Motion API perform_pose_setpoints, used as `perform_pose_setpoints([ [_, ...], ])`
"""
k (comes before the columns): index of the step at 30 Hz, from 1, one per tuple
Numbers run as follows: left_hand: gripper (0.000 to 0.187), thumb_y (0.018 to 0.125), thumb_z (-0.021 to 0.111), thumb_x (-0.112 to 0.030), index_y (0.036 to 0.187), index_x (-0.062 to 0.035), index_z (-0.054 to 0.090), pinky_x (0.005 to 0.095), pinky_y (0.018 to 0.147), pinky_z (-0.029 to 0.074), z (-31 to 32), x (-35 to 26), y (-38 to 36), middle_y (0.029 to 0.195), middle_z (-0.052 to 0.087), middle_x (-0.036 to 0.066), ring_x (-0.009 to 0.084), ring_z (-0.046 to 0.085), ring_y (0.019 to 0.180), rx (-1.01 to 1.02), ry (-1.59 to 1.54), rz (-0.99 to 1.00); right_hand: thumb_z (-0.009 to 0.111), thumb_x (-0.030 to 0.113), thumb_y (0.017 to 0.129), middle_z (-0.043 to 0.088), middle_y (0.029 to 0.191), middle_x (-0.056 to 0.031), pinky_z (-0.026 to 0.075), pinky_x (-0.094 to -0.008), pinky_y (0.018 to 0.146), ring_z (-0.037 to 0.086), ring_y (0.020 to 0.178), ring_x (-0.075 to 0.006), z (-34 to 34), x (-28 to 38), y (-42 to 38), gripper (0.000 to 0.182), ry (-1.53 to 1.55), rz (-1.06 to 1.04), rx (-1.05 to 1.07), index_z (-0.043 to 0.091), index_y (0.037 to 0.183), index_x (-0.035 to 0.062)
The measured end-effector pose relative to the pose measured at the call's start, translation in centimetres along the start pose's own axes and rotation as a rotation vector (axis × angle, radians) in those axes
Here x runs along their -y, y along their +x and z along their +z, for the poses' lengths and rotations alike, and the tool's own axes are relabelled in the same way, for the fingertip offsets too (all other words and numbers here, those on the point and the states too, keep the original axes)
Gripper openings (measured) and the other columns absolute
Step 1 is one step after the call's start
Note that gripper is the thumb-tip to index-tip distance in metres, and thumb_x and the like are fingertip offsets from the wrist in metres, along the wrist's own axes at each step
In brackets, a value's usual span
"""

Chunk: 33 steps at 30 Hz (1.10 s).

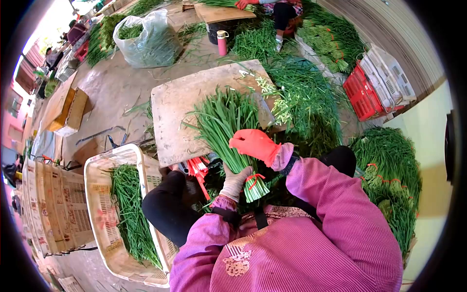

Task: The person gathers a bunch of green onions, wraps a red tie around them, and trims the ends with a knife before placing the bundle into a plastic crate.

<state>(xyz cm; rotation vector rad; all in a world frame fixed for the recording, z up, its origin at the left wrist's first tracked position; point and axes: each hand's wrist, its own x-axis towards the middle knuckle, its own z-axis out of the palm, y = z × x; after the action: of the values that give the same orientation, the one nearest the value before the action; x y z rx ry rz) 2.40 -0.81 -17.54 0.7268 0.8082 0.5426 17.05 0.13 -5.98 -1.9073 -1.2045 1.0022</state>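
My left hand [235,182], in a pale glove, is wrapped round the lower stalks of a bunch of green chives [226,121]. A red tie [255,180] circles this bunch just above its pale cut ends. My right hand [255,145], in an orange glove, is over the middle of the stalks with its fingers bent and pressed together; what is between them, if anything, is hidden. The leafy end rests over a worn board [177,114] in front of me. Red strips [198,170] hang at the board's near edge, by my left hand.
A white plastic crate [99,214] with loose chives stands at my left. Loose greens [311,107] lie right of the board, and tied bunches [389,180] by the wall. Ahead are a pink flask [222,44], a stuffed plastic bag [151,41] and another worker's gloved hand [245,4].
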Motion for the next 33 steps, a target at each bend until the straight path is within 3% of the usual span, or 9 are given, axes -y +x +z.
perform_pose_setpoints([
  [4, 0.074, 0.076, 0.071, 0.0, 0.135, -0.0127, 0.029, 0.0308, 0.073, 0.051, 0.1, 0.5, 0.4, 0.1, 0.059, 0.006, 0.0161, 0.059, 0.083, -0.083, 0.14, 0.051, 0.059, 0.025, 0.083, 0.063, 0.069, -0.0059, 0.048, -0.0295, 0.062, 0.06, 0.061, -0.0144, -0.2, -0.9, -0.5, 0.022, -0.102, -0.154, -0.081, 0.066, 0.081, 0.0037],
  [9, 0.074, 0.075, 0.071, 0.0, 0.135, -0.0113, 0.029, 0.0297, 0.074, 0.051, 0.6, -0.3, 0.1, 0.102, 0.059, 0.006, 0.0156, 0.059, 0.084, -0.165, 0.191, -0.008, 0.061, 0.026, 0.082, 0.063, 0.073, -0.0125, 0.048, -0.0391, 0.062, 0.061, 0.069, -0.0325, 0.0, -1.3, -1.5, 0.021, 0.051, -0.161, -0.12, 0.063, 0.078, 0.0063],
  [11, 0.097, 0.07, 0.077, -0.005, 0.143, -0.0059, 0.013, 0.0309, 0.079, 0.05, -0.6, 1.0, 1.3, 0.108, 0.061, 0.01, 0.0185, 0.061, 0.09, -0.087, 0.18, 0.059, 0.061, 0.026, 0.082, 0.062, 0.073, -0.0125, 0.048, -0.0398, 0.061, 0.06, 0.069, -0.0328, -0.2, 0.1, -2.8, 0.021, -0.07, -0.2, -0.181, 0.062, 0.077, 0.006],
  [20, 0.082, 0.075, 0.072, 0.004, 0.139, -0.0081, 0.022, 0.0329, 0.087, 0.05, -0.2, 0.2, 1.6, 0.119, 0.055, 0.011, 0.0211, 0.058, 0.102, -0.111, 0.102, 0.002, 0.072, 0.017, 0.079, 0.06, 0.07, -0.0094, 0.046, -0.0344, 0.056, 0.059, 0.063, -0.0262, 0.3, -0.5, -4.4, 0.015, -0.217, -0.648, -0.516, 0.062, 0.075, 0.006],
  [22, 0.081, 0.075, 0.071, 0.004, 0.139, -0.0082, 0.022, 0.0329, 0.087, 0.05, 0.1, -0.1, 1.3, 0.12, 0.055, 0.011, 0.0213, 0.058, 0.102, -0.123, 0.131, 0.024, 0.072, 0.017, 0.081, 0.061, 0.071, -0.0088, 0.045, -0.0321, 0.053, 0.059, 0.06, -0.0231, 0.5, -0.9, -4.3, 0.014, -0.025, -0.406, -0.462, 0.063, 0.078, 0.006],
  [25, 0.08, 0.076, 0.071, 0.003, 0.139, -0.0083, 0.024, 0.0331, 0.088, 0.049, 0.6, -0.7, 0.8, 0.118, 0.056, 0.01, 0.0213, 0.058, 0.102, -0.151, 0.117, 0.046, 0.068, 0.021, 0.084, 0.058, 0.067, -0.0118, 0.047, -0.0375, 0.053, 0.059, 0.059, -0.0303, 0.8, 0.1, -5.1, 0.022, -0.147, -0.459, -0.456, 0.056, 0.073, 0.0057],
  [27, 0.079, 0.076, 0.071, 0.003, 0.139, -0.0084, 0.026, 0.0328, 0.087, 0.049, 0.7, -1.1, 0.3, 0.116, 0.056, 0.009, 0.0204, 0.058, 0.1, -0.103, 0.052, 0.035, 0.066, 0.024, 0.086, 0.061, 0.067, -0.0099, 0.048, -0.0352, 0.052, 0.062, 0.059, -0.0231, 0.6, 0.0, -4.7, 0.023, -0.247, -0.457, -0.433, 0.056, 0.078, 0.0043],
  [29, 0.076, 0.076, 0.071, 0.002, 0.138, -0.0092, 0.029, 0.0309, 0.084, 0.049, 0.5, -1.2, 0.1, 0.112, 0.058, 0.007, 0.0178, 0.059, 0.095, -0.115, 0.041, -0.002, 0.064, 0.028, 0.088, 0.064, 0.071, -0.0082, 0.049, -0.0323, 0.051, 0.064, 0.063, -0.0167, 0.1, 0.0, -3.7, 0.027, 0.341, -0.101, -0.233, 0.057, 0.083, 0.0029],
  [33, 0.068, 0.077, 0.07, 0.0, 0.133, -0.0087, 0.034, 0.031, 0.079, 0.051, -0.6, -0.1, 1.4, 0.109, 0.059, 0.008, 0.018, 0.06, 0.091, -0.11, 0.055, -0.015, 0.059, 0.029, 0.09, 0.067, 0.081, -0.0077, 0.048, -0.0248, 0.051, 0.066, 0.065, -0.0151, -1.8, -0.3, -2.5, 0.028, 0.325, 0.115, 0.034, 0.059, 0.092, 0.0018],
])
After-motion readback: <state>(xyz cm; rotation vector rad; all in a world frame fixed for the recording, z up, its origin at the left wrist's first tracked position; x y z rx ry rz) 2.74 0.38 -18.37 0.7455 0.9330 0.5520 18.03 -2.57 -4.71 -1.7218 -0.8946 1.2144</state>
